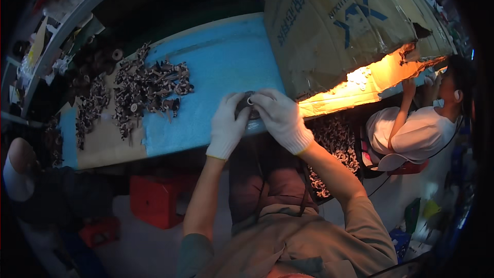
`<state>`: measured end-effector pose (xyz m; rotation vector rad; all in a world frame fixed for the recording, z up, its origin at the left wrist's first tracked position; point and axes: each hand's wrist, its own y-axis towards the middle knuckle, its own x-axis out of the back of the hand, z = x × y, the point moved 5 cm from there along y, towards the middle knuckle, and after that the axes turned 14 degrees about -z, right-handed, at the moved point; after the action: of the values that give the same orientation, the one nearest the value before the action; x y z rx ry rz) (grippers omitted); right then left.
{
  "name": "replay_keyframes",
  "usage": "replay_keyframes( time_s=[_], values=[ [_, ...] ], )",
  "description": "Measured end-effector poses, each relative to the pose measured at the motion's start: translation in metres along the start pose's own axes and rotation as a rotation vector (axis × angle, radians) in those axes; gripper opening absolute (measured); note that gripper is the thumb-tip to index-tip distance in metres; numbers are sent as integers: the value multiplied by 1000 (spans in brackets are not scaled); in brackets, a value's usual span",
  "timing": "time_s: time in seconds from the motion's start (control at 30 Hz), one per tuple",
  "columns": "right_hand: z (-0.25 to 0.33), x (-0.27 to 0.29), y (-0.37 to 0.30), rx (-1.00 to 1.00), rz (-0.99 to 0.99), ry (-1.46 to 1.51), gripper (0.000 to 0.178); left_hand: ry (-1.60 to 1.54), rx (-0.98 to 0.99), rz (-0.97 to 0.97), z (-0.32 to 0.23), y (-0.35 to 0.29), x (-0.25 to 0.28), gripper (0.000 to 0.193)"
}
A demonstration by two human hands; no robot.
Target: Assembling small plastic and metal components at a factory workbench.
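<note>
Both my hands wear white knit gloves and meet above the near edge of a blue-covered table (pixel 221 67). My left hand (pixel 228 124) is closed, thumb and fingers round a small dark part (pixel 244 101). My right hand (pixel 280 119) pinches the same part from the other side. A small pale ring shows on it between the fingertips; the rest is hidden by the gloves. Just below, near the table edge, is another dark shape (pixel 253 115), too unclear to name. To the left lies a spread pile of small brown and dark parts (pixel 154 85).
A large cardboard box (pixel 329 25), torn open and lit orange inside, stands right of my hands. Below it is a crate of small parts (pixel 337 141). A person (pixel 417 131) sits at the right. Red stools (pixel 154 201) stand at lower left, near another person (pixel 51 190).
</note>
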<state>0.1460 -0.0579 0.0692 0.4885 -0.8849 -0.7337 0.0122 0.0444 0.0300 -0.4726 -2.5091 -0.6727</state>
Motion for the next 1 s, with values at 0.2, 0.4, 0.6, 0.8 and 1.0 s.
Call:
replay_keyframes(
  time_s=[0.2,0.4,0.6,0.8,1.0],
  values=[
    [3,-29,-14,236,57,-71,38,-219,64,-73,17,-11,10,40],
    [4,-13,-24,251,-11,-200,42,-602,561,157,-3,-6,-12,38],
    [0,83,-101,46,137,-104,36,-429,586,112,-10,10,-10,33],
    [-97,205,-311,-680,701,-582,48,-539,609,206,6,21,-35,35],
    [-97,194,-340,-623,830,-707,65,-534,604,216,6,15,-31,39]
  ],
)
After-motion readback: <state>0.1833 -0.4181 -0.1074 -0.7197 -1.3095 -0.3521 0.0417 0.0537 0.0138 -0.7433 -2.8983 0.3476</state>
